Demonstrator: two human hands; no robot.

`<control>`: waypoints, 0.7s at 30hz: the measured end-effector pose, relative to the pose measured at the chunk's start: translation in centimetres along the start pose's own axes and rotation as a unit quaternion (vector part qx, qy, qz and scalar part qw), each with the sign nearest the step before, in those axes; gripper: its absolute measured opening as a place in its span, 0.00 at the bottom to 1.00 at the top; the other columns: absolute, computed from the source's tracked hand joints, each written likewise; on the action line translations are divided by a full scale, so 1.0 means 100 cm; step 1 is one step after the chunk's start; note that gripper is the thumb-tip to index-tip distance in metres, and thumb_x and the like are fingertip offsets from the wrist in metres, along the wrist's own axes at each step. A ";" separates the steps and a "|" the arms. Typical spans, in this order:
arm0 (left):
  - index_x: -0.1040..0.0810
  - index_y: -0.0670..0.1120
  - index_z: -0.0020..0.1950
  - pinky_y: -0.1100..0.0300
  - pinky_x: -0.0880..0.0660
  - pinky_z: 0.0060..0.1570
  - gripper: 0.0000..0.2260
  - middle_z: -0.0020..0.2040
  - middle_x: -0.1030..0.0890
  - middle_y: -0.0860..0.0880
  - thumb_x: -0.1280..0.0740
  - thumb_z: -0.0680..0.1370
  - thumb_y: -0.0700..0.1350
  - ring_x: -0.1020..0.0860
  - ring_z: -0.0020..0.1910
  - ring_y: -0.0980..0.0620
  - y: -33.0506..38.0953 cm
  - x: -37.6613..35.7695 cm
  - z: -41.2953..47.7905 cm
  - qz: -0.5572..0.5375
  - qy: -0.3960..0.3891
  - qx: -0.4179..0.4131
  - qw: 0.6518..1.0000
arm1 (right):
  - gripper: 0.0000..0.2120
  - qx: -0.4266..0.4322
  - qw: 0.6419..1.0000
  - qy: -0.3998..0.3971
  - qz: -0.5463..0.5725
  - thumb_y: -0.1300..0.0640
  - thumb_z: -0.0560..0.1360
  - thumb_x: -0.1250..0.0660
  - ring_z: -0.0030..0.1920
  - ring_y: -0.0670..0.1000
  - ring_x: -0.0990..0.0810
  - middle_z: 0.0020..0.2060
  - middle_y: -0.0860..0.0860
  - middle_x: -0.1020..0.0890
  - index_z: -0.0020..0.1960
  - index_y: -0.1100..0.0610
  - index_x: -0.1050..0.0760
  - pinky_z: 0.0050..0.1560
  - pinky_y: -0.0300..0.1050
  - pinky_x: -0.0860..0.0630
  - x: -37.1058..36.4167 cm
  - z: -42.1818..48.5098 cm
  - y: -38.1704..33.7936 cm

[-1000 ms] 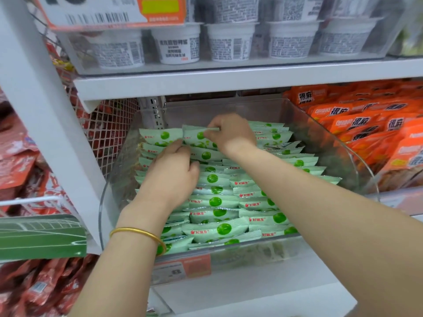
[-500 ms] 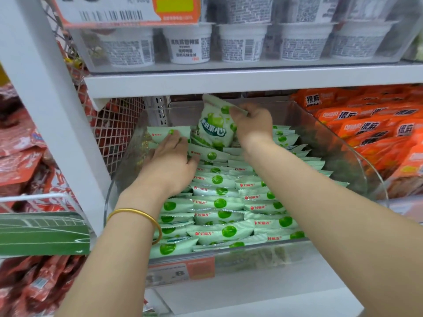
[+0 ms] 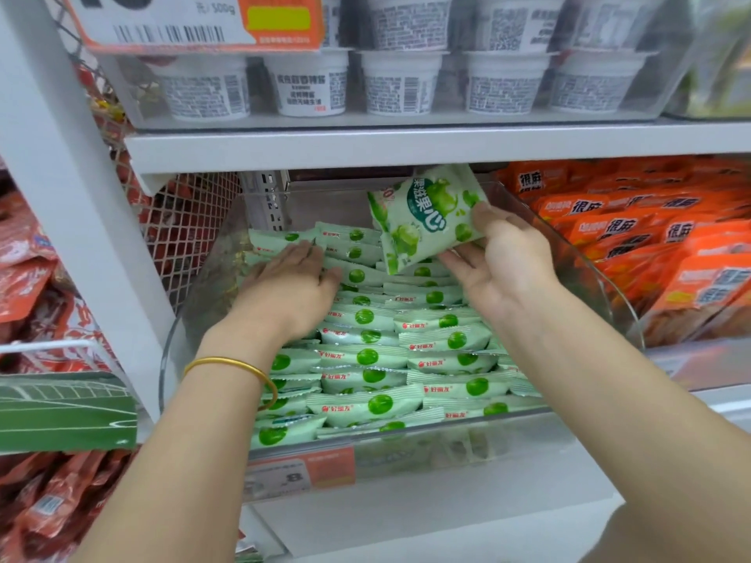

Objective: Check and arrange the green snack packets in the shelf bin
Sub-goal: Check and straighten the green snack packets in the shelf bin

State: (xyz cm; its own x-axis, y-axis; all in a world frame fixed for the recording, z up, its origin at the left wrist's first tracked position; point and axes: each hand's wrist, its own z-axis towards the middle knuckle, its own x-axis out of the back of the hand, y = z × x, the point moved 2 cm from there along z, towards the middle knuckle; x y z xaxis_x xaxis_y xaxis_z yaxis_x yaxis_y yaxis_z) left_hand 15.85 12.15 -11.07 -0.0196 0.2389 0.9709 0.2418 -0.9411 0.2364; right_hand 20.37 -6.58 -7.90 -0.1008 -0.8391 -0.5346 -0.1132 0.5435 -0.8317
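Observation:
A clear plastic shelf bin (image 3: 609, 294) holds several rows of pale green snack packets (image 3: 365, 355) with green dots, standing on edge. My right hand (image 3: 504, 258) holds one green packet (image 3: 426, 217) lifted above the back rows, its printed face turned toward me, thumb on its front and fingers beneath. My left hand (image 3: 288, 286) lies flat with straight fingers on the packets at the back left of the bin. A gold bangle sits on my left wrist.
White cups (image 3: 400, 81) line the shelf (image 3: 406, 144) just above the bin. Orange packets (image 3: 658, 245) fill the neighbouring bin on the right. A wire mesh divider (image 3: 183, 225) and red packets (image 3: 24, 258) stand at the left. An orange price tag (image 3: 300, 469) fronts the bin.
My right hand has pulled one packet up out of the back rows and turned its face toward me, moving right. My left hand has stayed pressed on the back-left packets.

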 end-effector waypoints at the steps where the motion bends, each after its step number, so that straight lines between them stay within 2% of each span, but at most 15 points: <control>1: 0.48 0.48 0.78 0.52 0.54 0.74 0.24 0.79 0.51 0.50 0.53 0.83 0.55 0.53 0.77 0.52 -0.001 -0.001 0.002 0.003 0.000 0.003 1.000 | 0.04 -0.013 1.000 -0.016 -0.001 0.63 0.79 0.39 0.48 0.57 0.18 0.44 0.56 0.19 0.45 0.58 0.29 0.43 0.52 0.19 0.003 -0.002 0.000; 3: 0.44 0.47 0.77 0.51 0.51 0.75 0.23 0.78 0.47 0.48 0.52 0.83 0.53 0.49 0.77 0.50 -0.002 -0.001 0.002 -0.003 0.014 -0.003 1.000 | 0.03 -0.029 0.998 -0.047 -0.018 0.63 0.79 0.39 0.46 0.55 0.18 0.45 0.57 0.19 0.46 0.59 0.29 0.39 0.49 0.19 0.010 -0.007 0.000; 5: 0.36 0.44 0.73 0.52 0.45 0.72 0.20 0.76 0.39 0.44 0.49 0.82 0.49 0.42 0.75 0.47 0.002 0.005 -0.004 -0.034 0.067 -0.029 0.997 | 0.02 -0.031 0.995 -0.076 -0.048 0.63 0.79 0.39 0.44 0.54 0.18 0.45 0.57 0.18 0.47 0.59 0.28 0.38 0.47 0.19 0.017 -0.010 0.002; 7: 0.29 0.40 0.66 0.59 0.36 0.60 0.16 0.68 0.29 0.41 0.46 0.82 0.46 0.33 0.68 0.45 0.011 0.015 -0.017 -0.114 0.136 -0.048 0.983 | 0.03 -0.022 0.991 -0.106 -0.080 0.62 0.78 0.38 0.43 0.54 0.18 0.43 0.57 0.18 0.47 0.59 0.26 0.39 0.47 0.19 0.022 -0.014 0.004; 8: 0.27 0.40 0.63 0.61 0.36 0.54 0.15 0.64 0.26 0.41 0.46 0.82 0.45 0.30 0.64 0.45 0.017 0.020 -0.026 -0.178 0.168 -0.052 0.968 | 0.03 -0.012 0.988 -0.119 -0.094 0.62 0.78 0.38 0.42 0.53 0.18 0.42 0.56 0.18 0.46 0.58 0.26 0.38 0.47 0.19 0.022 -0.016 0.004; 9: 0.24 0.42 0.59 0.62 0.35 0.52 0.13 0.61 0.23 0.43 0.45 0.82 0.45 0.27 0.61 0.46 0.022 0.024 -0.037 -0.253 0.189 -0.053 0.947 | 0.04 0.002 0.985 -0.131 -0.109 0.62 0.78 0.37 0.40 0.52 0.19 0.40 0.55 0.18 0.45 0.58 0.26 0.37 0.46 0.19 0.022 -0.018 0.003; 11: 0.23 0.54 0.54 0.58 0.31 0.61 0.10 0.57 0.20 0.51 0.43 0.82 0.47 0.24 0.59 0.51 0.033 0.026 -0.060 -0.404 0.175 -0.070 0.895 | 0.04 0.041 0.976 -0.156 -0.145 0.62 0.77 0.37 0.37 0.50 0.19 0.38 0.53 0.19 0.44 0.58 0.25 0.33 0.44 0.20 0.021 -0.023 -0.003; 12: 0.25 0.59 0.56 0.56 0.29 0.62 0.09 0.55 0.20 0.56 0.42 0.81 0.47 0.23 0.57 0.56 0.037 0.024 -0.070 -0.447 0.153 -0.088 0.877 | 0.04 0.059 0.971 -0.169 -0.159 0.62 0.77 0.36 0.36 0.49 0.19 0.37 0.53 0.19 0.44 0.58 0.25 0.33 0.44 0.21 0.020 -0.025 -0.005; 13: 0.27 0.61 0.59 0.57 0.27 0.60 0.11 0.53 0.19 0.59 0.41 0.81 0.46 0.22 0.54 0.60 0.040 0.023 -0.078 -0.475 0.127 -0.111 0.864 | 0.04 0.070 0.966 -0.181 -0.169 0.61 0.77 0.36 0.35 0.48 0.19 0.36 0.52 0.19 0.44 0.58 0.25 0.33 0.44 0.21 0.020 -0.028 -0.006; 15: 0.32 0.59 0.66 0.66 0.25 0.51 0.19 0.49 0.17 0.60 0.37 0.79 0.42 0.20 0.48 0.63 0.045 0.019 -0.087 -0.511 0.069 -0.155 0.843 | 0.04 0.078 0.963 -0.192 -0.173 0.61 0.76 0.35 0.34 0.49 0.19 0.36 0.53 0.19 0.43 0.57 0.24 0.34 0.46 0.20 0.021 -0.032 -0.006; 18: 0.39 0.60 0.71 0.65 0.23 0.51 0.31 0.57 0.19 0.57 0.33 0.76 0.35 0.19 0.53 0.57 0.047 0.013 -0.087 -0.512 0.046 -0.195 0.835 | 0.04 0.103 0.958 -0.186 -0.192 0.61 0.76 0.34 0.37 0.51 0.19 0.37 0.54 0.19 0.42 0.56 0.24 0.40 0.52 0.21 0.022 -0.033 -0.003; 21: 0.37 0.64 0.69 0.64 0.25 0.57 0.32 0.62 0.25 0.67 0.33 0.76 0.34 0.24 0.60 0.63 0.047 0.013 -0.087 -0.497 0.058 -0.210 0.840 | 0.04 0.131 0.947 -0.187 -0.226 0.58 0.76 0.33 0.41 0.52 0.19 0.38 0.53 0.19 0.42 0.53 0.23 0.46 0.57 0.22 0.024 -0.034 -0.004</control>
State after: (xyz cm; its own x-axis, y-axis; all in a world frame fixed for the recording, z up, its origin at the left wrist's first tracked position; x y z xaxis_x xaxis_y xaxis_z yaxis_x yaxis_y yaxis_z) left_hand 8.47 5.96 -8.41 -0.1094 0.9543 0.2780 -0.3131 -0.2985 0.9016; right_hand 16.84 -8.75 -8.37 0.2623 -0.9607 -0.0910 0.1923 0.1445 -0.9706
